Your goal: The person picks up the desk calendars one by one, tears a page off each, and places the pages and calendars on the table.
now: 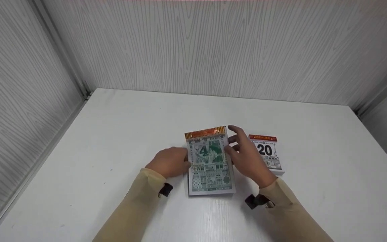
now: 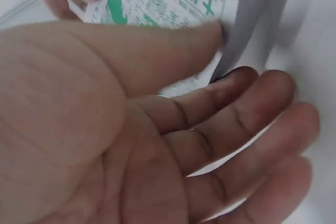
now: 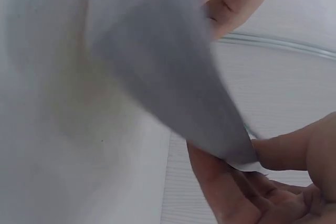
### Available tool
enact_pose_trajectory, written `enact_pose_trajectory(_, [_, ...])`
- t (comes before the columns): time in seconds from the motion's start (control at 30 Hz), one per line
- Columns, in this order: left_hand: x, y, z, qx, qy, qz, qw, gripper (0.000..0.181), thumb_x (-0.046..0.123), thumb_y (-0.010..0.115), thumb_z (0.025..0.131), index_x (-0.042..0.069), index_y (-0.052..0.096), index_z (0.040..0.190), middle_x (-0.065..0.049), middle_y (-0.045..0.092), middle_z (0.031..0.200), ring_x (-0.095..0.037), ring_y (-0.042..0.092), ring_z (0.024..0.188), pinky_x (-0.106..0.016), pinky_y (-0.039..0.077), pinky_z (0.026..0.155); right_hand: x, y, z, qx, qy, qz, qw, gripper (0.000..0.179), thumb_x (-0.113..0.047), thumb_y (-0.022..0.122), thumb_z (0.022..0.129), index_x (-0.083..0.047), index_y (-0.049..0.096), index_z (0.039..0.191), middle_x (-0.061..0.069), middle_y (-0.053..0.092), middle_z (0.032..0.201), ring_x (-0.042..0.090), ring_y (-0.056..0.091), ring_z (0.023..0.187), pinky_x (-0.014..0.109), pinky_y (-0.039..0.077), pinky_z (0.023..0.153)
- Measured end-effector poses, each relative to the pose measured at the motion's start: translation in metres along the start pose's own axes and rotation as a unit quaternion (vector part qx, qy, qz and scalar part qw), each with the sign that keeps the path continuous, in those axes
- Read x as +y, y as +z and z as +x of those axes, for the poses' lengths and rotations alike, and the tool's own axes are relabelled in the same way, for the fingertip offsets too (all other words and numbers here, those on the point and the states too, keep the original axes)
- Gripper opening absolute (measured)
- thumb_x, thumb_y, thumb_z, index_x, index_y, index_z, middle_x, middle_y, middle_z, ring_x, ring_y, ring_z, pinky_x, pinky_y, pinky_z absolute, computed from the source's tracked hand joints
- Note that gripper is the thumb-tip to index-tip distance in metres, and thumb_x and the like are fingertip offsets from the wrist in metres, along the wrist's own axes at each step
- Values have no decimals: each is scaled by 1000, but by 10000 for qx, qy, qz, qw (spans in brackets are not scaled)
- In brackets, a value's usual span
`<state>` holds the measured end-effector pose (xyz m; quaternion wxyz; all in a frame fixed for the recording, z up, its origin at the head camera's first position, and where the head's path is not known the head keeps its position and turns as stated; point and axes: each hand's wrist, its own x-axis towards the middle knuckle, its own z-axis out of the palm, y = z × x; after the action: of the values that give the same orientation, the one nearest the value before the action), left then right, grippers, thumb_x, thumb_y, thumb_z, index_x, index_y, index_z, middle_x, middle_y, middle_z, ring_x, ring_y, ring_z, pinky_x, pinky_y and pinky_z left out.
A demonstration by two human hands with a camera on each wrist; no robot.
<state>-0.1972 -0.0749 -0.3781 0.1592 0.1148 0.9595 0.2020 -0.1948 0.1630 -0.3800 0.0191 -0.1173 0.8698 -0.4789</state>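
Note:
A thick tear-off calendar (image 1: 211, 168) with green print, a large 4 and a red-and-gold header strip is between the two hands, its top end tipped a little to the right. The left hand (image 1: 170, 162) pinches its left edge, thumb on the printed face and index fingertip at the side of the page block (image 2: 252, 11). On the opposite edge, the right hand (image 1: 247, 160) grips near the top, with the thumb on the near side and fingers behind. In the right wrist view, the thumb and fingers pinch a corner of the grey-looking pages (image 3: 163, 72).
Just right of the right hand, a smaller calendar block (image 1: 270, 156) with a red header and a black 20 lies on the white table (image 1: 129, 114). Wood-grain panels (image 1: 193, 47) wall in the table at the back and both sides. Dark wrist cameras (image 1: 253, 201) sit below the hands.

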Motion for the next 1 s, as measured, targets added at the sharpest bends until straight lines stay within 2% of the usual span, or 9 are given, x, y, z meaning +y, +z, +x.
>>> enact_pose_trajectory(0.1, [-2, -9, 0, 490, -107, -197, 9985, 20, 25, 63, 103, 7, 69, 108, -6, 70, 95, -23, 60, 81, -39, 51, 75, -2, -4, -1, 217, -299, 20, 9993, 62, -6, 58, 105, -13, 31, 161, 14, 61, 126, 24, 69, 102, 34, 59, 74])
enact_pose_trajectory(0.17, [-3, -14, 1, 983, -105, -433, 9942, 27, 29, 64, 103, 6, 68, 117, -8, 71, 103, -24, 62, 88, -41, 53, 79, -4, -7, -1, 363, -470, 67, 9982, 60, -4, 57, 105, -12, 34, 160, 14, 61, 127, 25, 69, 100, 33, 60, 73])
enact_pose_trajectory(0.33, [-4, -20, 2, 2009, 251, -1072, 9734, 50, 36, 61, 105, 8, 52, 146, -12, 63, 131, -31, 56, 123, -47, 50, 100, -4, -10, -1, 586, -726, 445, 9946, 55, -2, 56, 105, -14, 41, 156, 12, 61, 126, 25, 70, 97, 32, 61, 72])
enact_pose_trajectory(0.43, [-3, -21, 1, 2300, 613, -1423, 9608, 56, 36, 55, 108, 14, 39, 157, -11, 56, 142, -29, 50, 135, -49, 46, 108, -4, -12, 0, 567, -703, 807, 9926, 53, -3, 56, 105, -17, 43, 154, 11, 61, 125, 27, 70, 97, 36, 62, 72])
enact_pose_trajectory(0.53, [-1, -23, 0, 2373, 1006, -1802, 9493, 56, 34, 49, 111, 19, 32, 161, -8, 51, 147, -25, 49, 138, -47, 45, 111, -4, -15, 1, 476, -555, 1212, 9899, 53, -3, 56, 105, -19, 43, 153, 11, 60, 126, 29, 69, 100, 41, 62, 74])
enact_pose_trajectory(0.63, [2, -24, 0, 2217, 1290, -2199, 9412, 55, 34, 47, 111, 20, 30, 162, -4, 48, 150, -21, 51, 135, -43, 46, 110, -3, -18, 1, 358, -438, 1549, 9863, 53, -3, 55, 105, -20, 41, 153, 12, 58, 129, 31, 67, 103, 43, 62, 76])
enact_pose_trajectory(0.83, [3, -26, 1, 1840, 1470, -2612, 9361, 52, 42, 44, 111, 20, 37, 157, -1, 60, 132, -16, 61, 114, -40, 53, 97, -3, -22, 0, 255, -397, 1819, 9822, 54, -3, 55, 105, -21, 39, 153, 11, 58, 134, 33, 65, 108, 41, 62, 80])
enact_pose_trajectory(0.9, [4, -27, 0, 1764, 1565, -2702, 9335, 48, 41, 42, 112, 17, 39, 153, -2, 63, 124, -17, 62, 104, -40, 54, 90, -3, -22, 0, 311, -394, 1791, 9826, 53, -4, 56, 105, -21, 40, 152, 10, 58, 135, 32, 65, 109, 40, 62, 81])
enact_pose_trajectory(1.0, [7, -27, 1, 1715, 1704, -2822, 9284, 41, 37, 39, 113, 14, 40, 147, -3, 62, 123, -18, 63, 97, -37, 56, 83, -2, -23, -1, 456, -433, 1710, 9833, 50, -5, 57, 105, -19, 43, 151, 9, 58, 134, 30, 65, 112, 39, 62, 83])
